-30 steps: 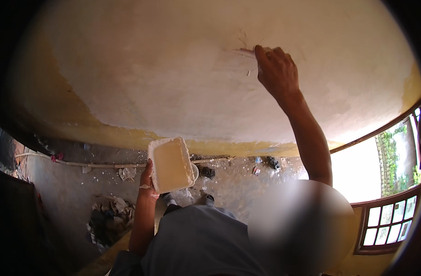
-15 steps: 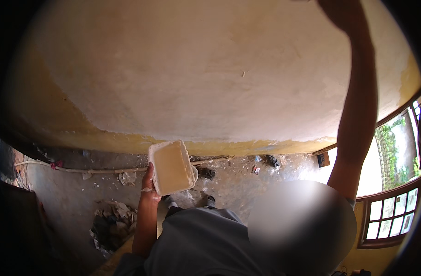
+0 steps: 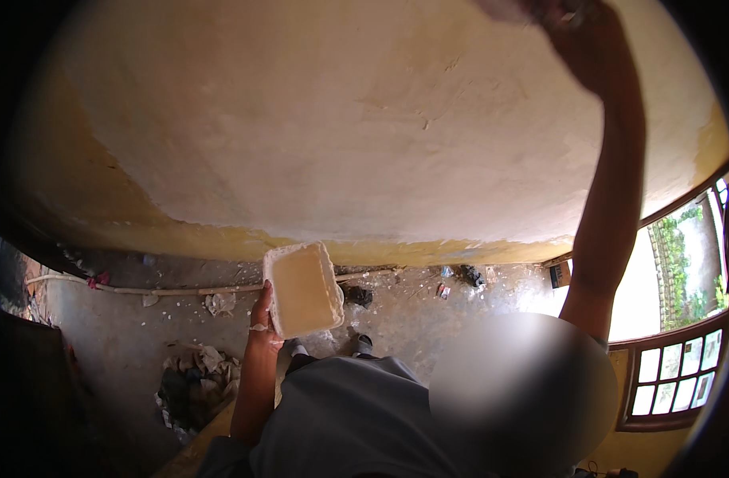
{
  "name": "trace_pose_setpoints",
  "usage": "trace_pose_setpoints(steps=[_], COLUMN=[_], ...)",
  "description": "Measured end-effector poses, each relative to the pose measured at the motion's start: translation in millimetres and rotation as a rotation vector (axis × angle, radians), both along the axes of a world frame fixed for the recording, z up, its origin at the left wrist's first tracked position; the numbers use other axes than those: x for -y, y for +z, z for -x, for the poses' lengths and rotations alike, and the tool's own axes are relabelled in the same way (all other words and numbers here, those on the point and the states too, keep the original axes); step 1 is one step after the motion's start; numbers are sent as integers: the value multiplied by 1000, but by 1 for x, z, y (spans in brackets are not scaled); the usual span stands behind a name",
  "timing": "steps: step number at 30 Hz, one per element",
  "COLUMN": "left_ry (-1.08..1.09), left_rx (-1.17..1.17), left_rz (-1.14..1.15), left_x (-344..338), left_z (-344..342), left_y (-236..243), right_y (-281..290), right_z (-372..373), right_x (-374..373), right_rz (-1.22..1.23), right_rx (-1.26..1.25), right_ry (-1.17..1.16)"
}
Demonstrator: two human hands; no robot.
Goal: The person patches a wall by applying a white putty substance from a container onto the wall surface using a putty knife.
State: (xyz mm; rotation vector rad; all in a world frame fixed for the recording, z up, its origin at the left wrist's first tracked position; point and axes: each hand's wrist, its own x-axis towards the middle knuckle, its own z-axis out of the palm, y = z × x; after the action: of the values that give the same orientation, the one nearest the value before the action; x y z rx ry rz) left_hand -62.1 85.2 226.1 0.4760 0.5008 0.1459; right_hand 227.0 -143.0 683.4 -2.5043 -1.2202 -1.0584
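Note:
My left hand grips the left edge of a rectangular plastic tub, thumb along its side. The tub's rim and walls are crusted with pale filler, and a smooth cream-beige layer shows inside. White smears mark my wrist and fingers. My right arm is stretched up to the top edge of the picture. There my right hand is bent over close to the wall, partly cut off and blurred; its fingers look closed round something with a small glint. The wall carries a broad pale skim patch with small ridges near its middle.
Yellow paint borders the patch. Along the wall's foot lies a long pole. Black bags, scraps and a crumpled heap litter the floor. A window stands at the right. A blurred round shape covers the lower right.
My right hand has come down and leftward, showing more of itself. The tub has shifted slightly right. Fresh ridges show on the wall's upper middle.

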Motion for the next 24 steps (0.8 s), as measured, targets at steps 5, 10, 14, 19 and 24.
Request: trace_pose_setpoints(steps=[5,10,14,19,24], left_ry=[-74,-83,-109,-96,-128], left_rx=[4,61,98,43,83], left_rz=[4,-17,-13,33,57], left_x=[-5,-7,-4,-2,-3], left_z=[-1,1,2,-1,-3], left_y=[0,4,11,3,-1], right_y=[-277,-317,-245,-128,18], right_z=[11,2,2,-3,-1], right_x=[-8,-15,-8,-1,4], right_rz=[229,143,170,196,27], right_rx=[-108,277,200,256,344], right_ry=[4,-12,-71,-184,-372])
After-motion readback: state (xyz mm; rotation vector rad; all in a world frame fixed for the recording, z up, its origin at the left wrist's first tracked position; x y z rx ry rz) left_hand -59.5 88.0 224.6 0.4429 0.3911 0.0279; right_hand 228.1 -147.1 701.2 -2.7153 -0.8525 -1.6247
